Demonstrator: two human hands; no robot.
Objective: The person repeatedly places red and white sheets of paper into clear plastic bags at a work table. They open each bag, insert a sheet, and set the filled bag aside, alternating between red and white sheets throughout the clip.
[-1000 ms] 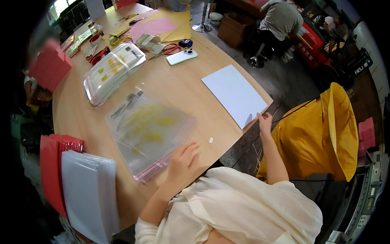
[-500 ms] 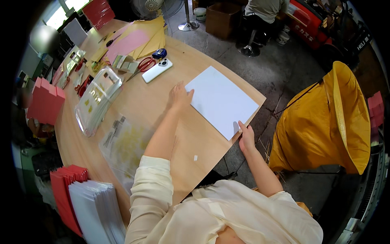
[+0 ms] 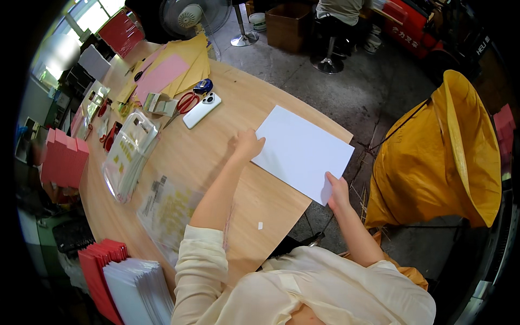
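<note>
A blank white sheet (image 3: 303, 153) lies over the right edge of the wooden table, with its near right corner past the rim. My right hand (image 3: 338, 190) grips that corner, thumb on top and fingers hidden underneath. At the sheet's left edge, my left hand (image 3: 249, 145) is closed, its thumb against the sheet and its fingers bent. Whether the sheet is one piece or a thin stack, I cannot tell. A small white scrap (image 3: 260, 226) rests on the table near me.
Left on the table (image 3: 211, 151) are a phone (image 3: 202, 111), red-handled scissors (image 3: 187, 102), a tape measure (image 3: 203, 85), plastic packets (image 3: 130, 154) and a clear printed bag (image 3: 168, 214). White (image 3: 138, 287) and red stacks (image 3: 102, 271) stand nearer. A large yellow sack (image 3: 428, 157) stands right.
The sheet has turned slightly and shifted a little right and toward me, both hands moving with it. My left fingers, stretched out before, are now curled in. The view has tilted slightly.
</note>
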